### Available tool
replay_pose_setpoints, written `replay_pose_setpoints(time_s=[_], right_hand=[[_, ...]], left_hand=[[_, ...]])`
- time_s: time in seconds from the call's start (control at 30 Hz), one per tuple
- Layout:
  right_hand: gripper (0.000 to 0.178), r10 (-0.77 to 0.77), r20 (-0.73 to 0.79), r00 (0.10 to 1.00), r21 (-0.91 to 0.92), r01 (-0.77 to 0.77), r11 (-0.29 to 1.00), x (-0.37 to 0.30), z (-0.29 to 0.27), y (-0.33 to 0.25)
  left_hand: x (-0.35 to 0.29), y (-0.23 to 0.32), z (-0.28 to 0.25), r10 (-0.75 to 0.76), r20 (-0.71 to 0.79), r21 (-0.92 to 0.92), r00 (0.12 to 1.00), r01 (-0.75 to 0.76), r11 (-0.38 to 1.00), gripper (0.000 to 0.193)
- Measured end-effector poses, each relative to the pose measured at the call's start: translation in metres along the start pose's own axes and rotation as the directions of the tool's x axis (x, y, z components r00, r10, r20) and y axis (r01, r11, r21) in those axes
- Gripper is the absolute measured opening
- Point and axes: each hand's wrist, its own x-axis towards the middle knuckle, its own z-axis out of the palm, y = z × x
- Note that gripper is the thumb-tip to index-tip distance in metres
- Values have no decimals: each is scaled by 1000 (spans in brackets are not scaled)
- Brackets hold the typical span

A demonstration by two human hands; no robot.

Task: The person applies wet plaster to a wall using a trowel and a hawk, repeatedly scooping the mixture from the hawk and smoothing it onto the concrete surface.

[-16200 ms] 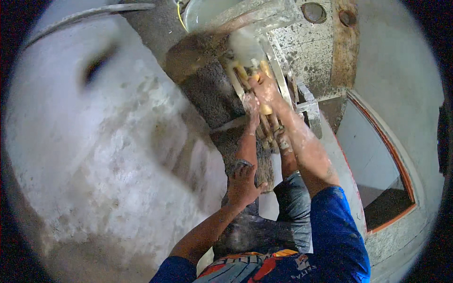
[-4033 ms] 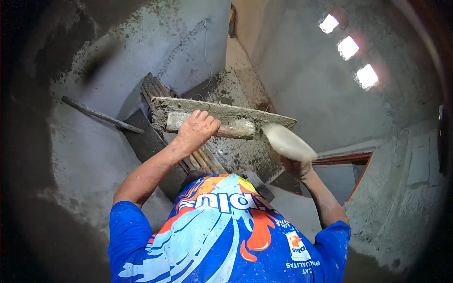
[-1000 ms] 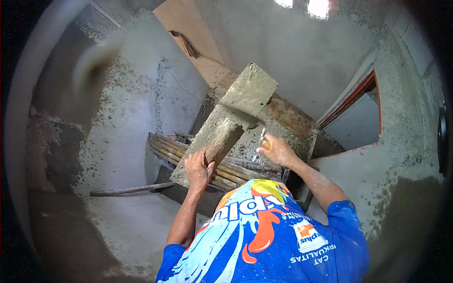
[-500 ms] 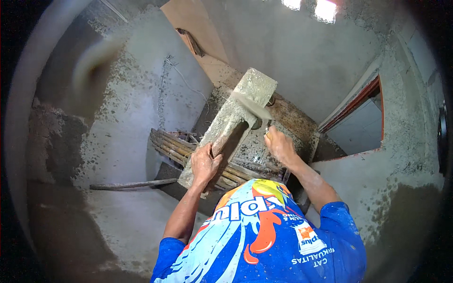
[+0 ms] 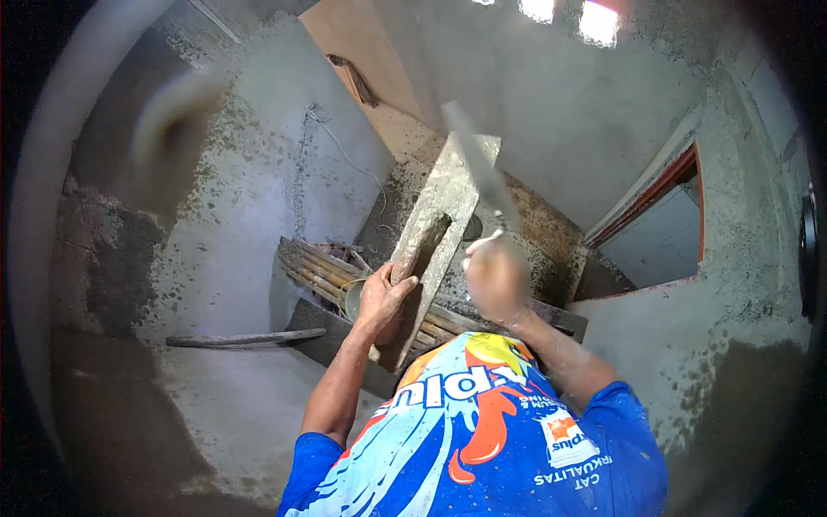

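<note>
My left hand (image 5: pixel 379 297) is closed round the handle of a long plastering float (image 5: pixel 476 164), which is tilted and smeared with wet grey mortar. My right hand (image 5: pixel 498 280) grips a trowel (image 5: pixel 484 177) by its handle. The trowel's blade is smeared by motion and points away from me, crossing over the far right edge of the float. Whether the blade touches the float I cannot tell.
Beyond my hands lies a mortar-splashed board (image 5: pixel 543 224). Bamboo poles (image 5: pixel 319 269) are bundled to the left, near a stick (image 5: pixel 250 339). A red-framed opening (image 5: pixel 650 228) is in the right wall. A thin cable (image 5: pixel 349 155) hangs along the left wall.
The float has turned more edge-on. The trowel blade has swung from lying across the float to pointing away from me, and my right hand has come slightly nearer.
</note>
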Motion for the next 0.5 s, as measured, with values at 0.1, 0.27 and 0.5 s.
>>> replay_pose_setpoints(time_s=[0.1,0.27,0.5], right_hand=[[30,93,-105,990,485,-31,874,2,39,9],[25,295,206,933,312,-349,884,17,38,9],[25,342,169,925,289,-378,879,29,56,4]], left_hand=[[23,-16,7,49,-48,-144,998,-56,988,44],[23,0,10,53,-113,-247,992,-80,966,43],[22,20,27,103,-151,-472,983,-163,866,42]])
